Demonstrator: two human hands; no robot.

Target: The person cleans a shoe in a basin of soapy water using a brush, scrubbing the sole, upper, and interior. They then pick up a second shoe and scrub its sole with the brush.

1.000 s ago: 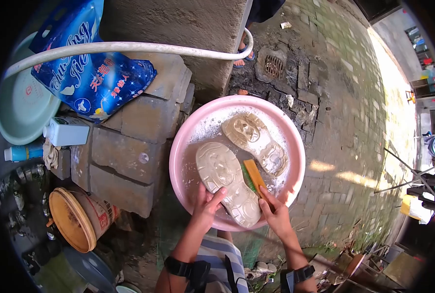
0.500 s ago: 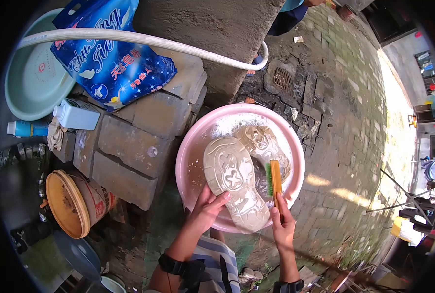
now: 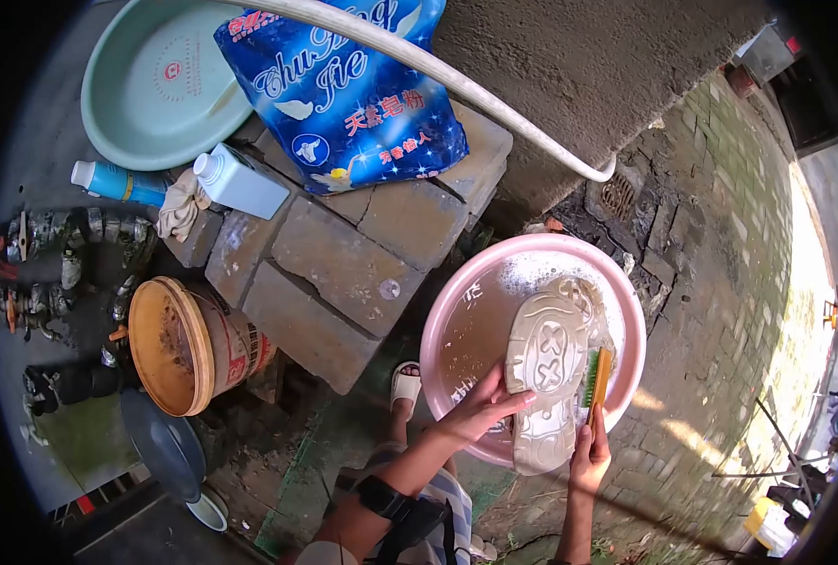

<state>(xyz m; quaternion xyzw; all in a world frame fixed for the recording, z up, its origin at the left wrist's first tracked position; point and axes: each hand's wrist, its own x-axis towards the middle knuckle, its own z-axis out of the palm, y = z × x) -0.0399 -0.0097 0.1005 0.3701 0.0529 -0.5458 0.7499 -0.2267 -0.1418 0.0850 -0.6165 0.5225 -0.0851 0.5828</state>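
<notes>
My left hand (image 3: 483, 409) grips a pale shoe (image 3: 549, 350) by its side, thumb on the sole, which faces up and shows a raised tread with X marks. The shoe is over a pink basin (image 3: 435, 292) of murky, sudsy water. In my right hand (image 3: 588, 458) is a wooden scrubbing brush (image 3: 602, 381) with green bristles. Its bristles face the shoe's right edge, close beside it. A second shoe (image 3: 579, 297) lies in the basin, mostly hidden behind the first.
Left of the basin, a stack of bricks (image 3: 330, 259) bears a blue detergent bag (image 3: 372, 118) and a white bottle (image 3: 242, 184). A green basin (image 3: 108, 113), a tan bucket (image 3: 169, 348) and a white hose (image 3: 494, 102) are nearby. Paving (image 3: 711, 282) stretches right.
The view has swung left, so the basin and bricks sit further right and the bag is nearer the middle. The shoe is more upright in view, and the brush stays beside it.
</notes>
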